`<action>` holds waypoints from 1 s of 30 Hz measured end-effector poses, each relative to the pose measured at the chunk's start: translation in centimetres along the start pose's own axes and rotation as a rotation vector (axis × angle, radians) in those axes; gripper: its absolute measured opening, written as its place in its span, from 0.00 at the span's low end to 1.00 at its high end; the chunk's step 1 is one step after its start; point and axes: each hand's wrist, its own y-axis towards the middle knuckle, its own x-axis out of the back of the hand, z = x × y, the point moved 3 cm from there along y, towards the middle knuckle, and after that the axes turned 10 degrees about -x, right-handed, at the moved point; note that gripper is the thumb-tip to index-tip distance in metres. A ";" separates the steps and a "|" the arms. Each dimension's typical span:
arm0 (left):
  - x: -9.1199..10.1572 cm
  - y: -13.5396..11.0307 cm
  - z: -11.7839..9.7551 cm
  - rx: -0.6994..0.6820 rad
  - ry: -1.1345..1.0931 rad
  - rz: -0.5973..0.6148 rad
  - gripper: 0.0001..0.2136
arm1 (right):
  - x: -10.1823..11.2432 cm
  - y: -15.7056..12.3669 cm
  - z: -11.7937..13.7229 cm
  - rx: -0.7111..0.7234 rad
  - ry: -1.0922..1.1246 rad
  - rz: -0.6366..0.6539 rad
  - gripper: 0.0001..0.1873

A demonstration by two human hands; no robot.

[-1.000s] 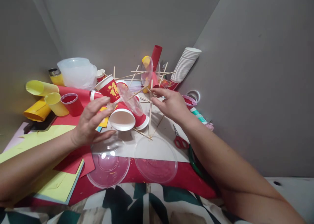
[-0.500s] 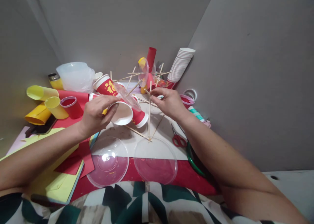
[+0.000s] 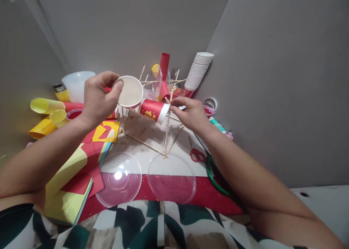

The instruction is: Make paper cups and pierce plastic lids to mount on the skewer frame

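Observation:
My left hand (image 3: 102, 96) is closed on the rim of a paper cup (image 3: 131, 92), whose open mouth faces me. A second paper cup, red with gold print (image 3: 152, 110), lies sideways just below and right of it. My right hand (image 3: 191, 114) pinches a thin wooden stick near the crossing at the top of a stick frame (image 3: 167, 132). The frame's lower bar (image 3: 143, 141) rests on the white board. Whether the two cups are joined behind is hidden.
Two clear plastic lids (image 3: 119, 180) lie in front of me. Red-handled scissors (image 3: 197, 155) rest at the right. Coloured paper (image 3: 68, 198) and yellow paper tubes (image 3: 47, 105) are on the left. A stack of white cups (image 3: 199, 71) leans on the wall behind.
My left hand has moved up and slightly left with the cup. The cups have turned, and the red one now shows beside my right fingers. My right hand stays almost in place.

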 end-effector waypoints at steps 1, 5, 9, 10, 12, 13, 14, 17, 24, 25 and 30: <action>-0.1 0.4 0.3 0.019 -0.026 -0.001 0.07 | 0.0 0.0 -0.1 -0.005 0.009 -0.006 0.07; -0.6 1.7 1.5 0.096 -0.104 -0.022 0.08 | 0.3 -0.2 -0.3 -0.019 0.032 -0.029 0.07; -0.8 2.6 2.1 0.152 -0.122 -0.073 0.05 | 0.6 -0.3 -0.3 -0.022 0.044 -0.044 0.07; -0.8 2.8 2.2 0.165 -0.122 -0.081 0.04 | 0.6 -0.4 -0.3 -0.021 0.045 -0.044 0.07; -0.9 3.1 2.7 0.190 -0.118 -0.099 0.04 | 0.5 -0.5 -0.3 -0.022 0.048 -0.038 0.07; -0.8 3.3 3.0 0.206 -0.113 -0.117 0.04 | 0.5 -0.6 -0.2 -0.023 0.049 -0.033 0.07; -0.8 3.5 3.4 0.221 -0.109 -0.135 0.04 | 0.4 -0.6 -0.2 -0.023 0.049 -0.027 0.07; -0.9 4.0 4.6 0.248 -0.120 -0.167 0.06 | 0.2 -0.8 0.0 -0.020 0.049 -0.013 0.07; -1.3 4.9 6.4 0.278 -0.134 -0.192 0.10 | 0.1 -0.8 -0.2 -0.006 0.036 0.000 0.06; -1.3 5.0 6.5 0.281 -0.136 -0.192 0.10 | 0.1 -0.8 -0.2 -0.004 0.035 -0.002 0.07; -0.9 5.2 7.1 0.260 -0.194 -0.205 0.13 | 0.2 -0.8 -0.3 0.006 0.035 -0.008 0.08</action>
